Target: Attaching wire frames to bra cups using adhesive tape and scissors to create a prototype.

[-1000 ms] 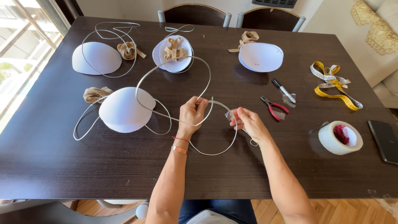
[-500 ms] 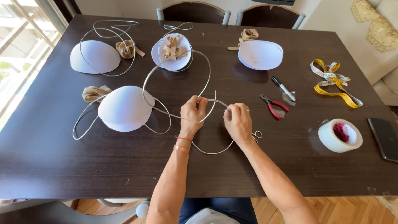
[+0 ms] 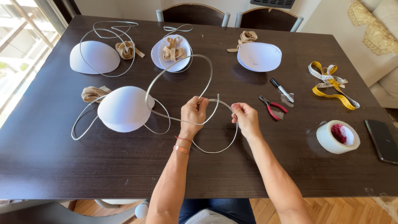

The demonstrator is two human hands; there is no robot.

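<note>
A thin silvery wire [image 3: 207, 79] curls in large loops near the middle of the dark tabletop [image 3: 290, 166]. The left hand [image 3: 194, 114] pinches it where the loops cross, fingers pressed together. The right hand [image 3: 245, 118], just right, pinches the near loop. Far off, a white foam cup [image 3: 172, 54] holds beige elastic [image 3: 173, 49].

On the dark wooden desk [image 3: 62, 166] lie four white foam cups: one at far left [image 3: 93, 58], one nearer the front [image 3: 123, 108], one holding beige elastic [image 3: 172, 52], and one at the back right [image 3: 260, 57]. Red-handled pliers [image 3: 271, 108] sit beside a black marker [image 3: 282, 90]. A yellow measuring tape [image 3: 331, 83] coils to the right, near a roll of tape [image 3: 338, 137] and a dark phone [image 3: 381, 141]. Two chairs [image 3: 195, 12] stand behind.
</note>
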